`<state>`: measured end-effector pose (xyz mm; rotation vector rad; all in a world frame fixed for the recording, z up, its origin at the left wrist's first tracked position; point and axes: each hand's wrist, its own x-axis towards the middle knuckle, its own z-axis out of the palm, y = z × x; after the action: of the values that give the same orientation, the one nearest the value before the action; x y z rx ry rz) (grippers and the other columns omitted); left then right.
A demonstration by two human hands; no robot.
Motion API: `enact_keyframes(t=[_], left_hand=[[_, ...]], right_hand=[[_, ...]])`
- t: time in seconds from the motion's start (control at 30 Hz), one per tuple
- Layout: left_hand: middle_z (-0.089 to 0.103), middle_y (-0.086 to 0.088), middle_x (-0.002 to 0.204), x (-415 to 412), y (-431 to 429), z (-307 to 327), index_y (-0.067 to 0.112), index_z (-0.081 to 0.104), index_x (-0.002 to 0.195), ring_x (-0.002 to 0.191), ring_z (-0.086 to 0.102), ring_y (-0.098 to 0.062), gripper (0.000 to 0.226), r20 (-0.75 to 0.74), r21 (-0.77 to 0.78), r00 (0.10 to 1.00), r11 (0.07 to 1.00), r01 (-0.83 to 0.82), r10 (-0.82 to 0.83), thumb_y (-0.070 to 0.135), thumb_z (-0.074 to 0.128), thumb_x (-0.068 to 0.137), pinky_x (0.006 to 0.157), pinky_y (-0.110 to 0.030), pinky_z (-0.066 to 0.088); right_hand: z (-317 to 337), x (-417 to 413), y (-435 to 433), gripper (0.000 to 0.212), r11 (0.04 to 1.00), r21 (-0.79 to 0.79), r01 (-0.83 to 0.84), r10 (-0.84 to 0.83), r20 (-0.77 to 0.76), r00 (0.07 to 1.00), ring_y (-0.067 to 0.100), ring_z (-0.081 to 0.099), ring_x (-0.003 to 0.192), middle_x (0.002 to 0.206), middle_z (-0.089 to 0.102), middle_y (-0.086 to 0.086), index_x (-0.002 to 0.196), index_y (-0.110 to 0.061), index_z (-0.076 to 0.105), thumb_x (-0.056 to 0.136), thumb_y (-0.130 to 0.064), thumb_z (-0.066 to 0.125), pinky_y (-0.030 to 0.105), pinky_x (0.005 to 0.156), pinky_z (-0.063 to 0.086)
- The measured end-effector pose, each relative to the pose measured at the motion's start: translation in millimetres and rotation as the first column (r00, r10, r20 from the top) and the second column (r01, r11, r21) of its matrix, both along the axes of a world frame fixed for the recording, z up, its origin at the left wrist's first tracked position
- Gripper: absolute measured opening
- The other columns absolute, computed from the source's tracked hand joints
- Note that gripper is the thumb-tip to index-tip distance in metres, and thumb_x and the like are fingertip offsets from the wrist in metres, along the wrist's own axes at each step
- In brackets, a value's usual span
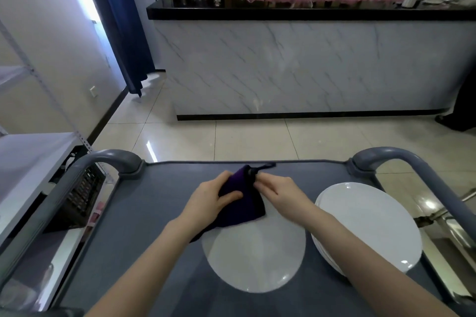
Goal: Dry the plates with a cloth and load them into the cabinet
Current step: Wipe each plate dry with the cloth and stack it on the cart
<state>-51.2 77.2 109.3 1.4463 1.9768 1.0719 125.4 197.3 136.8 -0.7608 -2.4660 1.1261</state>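
Observation:
A dark purple cloth (244,201) lies bunched over the far edge of a white plate (255,252) on the grey cart top (154,213). My left hand (213,197) grips the cloth from the left, thumb on top of it. My right hand (277,189) pinches the cloth's upper right corner. A stack of white plates (368,224) sits to the right of the single plate, partly hidden behind my right forearm.
Grey cart handles rise at the far left (113,159) and far right (391,157) corners. A white metal shelf unit (33,152) stands to the left. A marble-fronted bar counter (309,64) lies across the tiled floor ahead.

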Motion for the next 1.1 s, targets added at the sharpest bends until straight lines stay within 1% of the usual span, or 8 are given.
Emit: enact_keyframes(t=[0.07, 0.23, 0.33, 0.53, 0.63, 0.73, 0.93, 1.1], left_hand=[[0.064, 0.023, 0.081, 3.2, 2.8, -1.4, 0.045, 0.05, 0.091, 0.074, 0.06, 0.001, 0.016, -0.01, 0.016, 0.997, 0.997, -0.071, 0.071, 0.056, 0.059, 0.083, 0.066, -0.032, 0.052], [0.066, 0.018, 0.08, 1.5, -2.4, -8.3, 0.039, 0.056, 0.093, 0.074, 0.062, 0.002, 0.011, 0.148, 0.07, 0.94, 0.945, -0.321, 0.308, 0.047, 0.063, 0.089, 0.058, -0.02, 0.047], [0.067, 0.017, 0.076, 10.5, -12.7, -19.4, 0.033, 0.057, 0.089, 0.07, 0.063, -0.001, 0.012, 0.358, 0.037, 0.802, 0.851, -0.523, 0.478, 0.044, 0.061, 0.092, 0.052, -0.009, 0.041], [0.068, 0.004, 0.09, 40.0, -14.3, -39.6, 0.025, 0.058, 0.096, 0.08, 0.066, -0.014, 0.015, 0.6, -0.039, 0.58, 0.744, -0.667, 0.551, 0.039, 0.059, 0.096, 0.064, -0.028, 0.05], [0.069, 0.002, 0.09, 36.7, -18.0, -39.8, 0.023, 0.059, 0.095, 0.083, 0.066, -0.017, 0.011, 0.612, -0.008, 0.584, 0.743, -0.67, 0.533, 0.034, 0.06, 0.096, 0.065, -0.026, 0.05], [0.068, 0.011, 0.083, 19.2, -25.6, -30.7, 0.029, 0.06, 0.09, 0.079, 0.066, -0.011, 0.007, 0.518, 0.091, 0.704, 0.786, -0.611, 0.486, 0.033, 0.061, 0.096, 0.063, -0.02, 0.049], [0.068, 0.023, 0.09, -2.0, -28.2, -0.5, 0.038, 0.06, 0.1, 0.08, 0.065, 0.002, 0.013, 0.233, 0.186, 0.951, 0.951, -0.249, 0.203, 0.027, 0.063, 0.095, 0.061, -0.011, 0.049], [0.067, 0.02, 0.091, -10.3, -26.2, 7.2, 0.044, 0.057, 0.099, 0.079, 0.065, -0.001, 0.016, 0.16, 0.116, 0.984, 0.988, -0.101, 0.082, 0.029, 0.062, 0.095, 0.062, -0.016, 0.051]], right_hand=[[-3.5, 0.0, -3.6, 0.022, 0.999, 0.011, 0.047, -0.047, -0.05, 0.998, -0.001, 0.058, 0.077, 0.078, 0.064, -0.02, 0.086, -0.038, 0.061, 0.102, -0.027, 0.051, 0.026, 0.074, 0.044], [-13.0, 8.7, -14.8, 0.019, 0.947, -0.184, 0.262, -0.299, -0.215, 0.93, -0.006, 0.063, 0.091, 0.092, 0.071, -0.024, 0.103, -0.031, 0.07, 0.102, -0.027, 0.051, 0.009, 0.077, 0.045], [-18.4, 9.8, -21.5, 0.022, 0.839, -0.332, 0.432, -0.531, -0.321, 0.784, -0.006, 0.062, 0.091, 0.095, 0.07, -0.024, 0.102, -0.032, 0.069, 0.103, -0.024, 0.048, 0.008, 0.077, 0.045], [-27.5, -4.5, -39.1, 0.025, 0.651, -0.478, 0.59, -0.757, -0.341, 0.558, -0.013, 0.058, 0.087, 0.091, 0.065, -0.034, 0.094, -0.044, 0.06, 0.105, -0.03, 0.042, 0.021, 0.076, 0.044], [-31.3, 3.4, -34.0, 0.019, 0.728, -0.447, 0.519, -0.673, -0.328, 0.663, -0.009, 0.06, 0.084, 0.091, 0.066, -0.03, 0.094, -0.043, 0.058, 0.103, -0.036, 0.043, 0.027, 0.072, 0.046], [-26.6, 15.5, -18.6, 0.014, 0.809, -0.395, 0.435, -0.548, -0.239, 0.801, 0.011, 0.066, 0.088, 0.088, 0.07, -0.015, 0.091, -0.04, 0.059, 0.088, -0.052, 0.053, 0.039, 0.076, 0.053], [8.9, 2.9, 14.0, 0.012, 0.995, -0.085, 0.046, -0.048, -0.023, 0.999, -0.011, 0.06, 0.102, 0.101, 0.067, -0.033, 0.106, -0.048, 0.063, 0.095, -0.045, 0.058, 0.009, 0.084, 0.043], [3.3, -3.7, 2.8, 0.013, 0.999, -0.02, -0.042, 0.043, 0.044, 0.998, 0.02, 0.064, 0.082, 0.087, 0.07, 0.0, 0.106, -0.038, 0.055, 0.102, -0.044, 0.045, 0.04, 0.081, 0.05]])
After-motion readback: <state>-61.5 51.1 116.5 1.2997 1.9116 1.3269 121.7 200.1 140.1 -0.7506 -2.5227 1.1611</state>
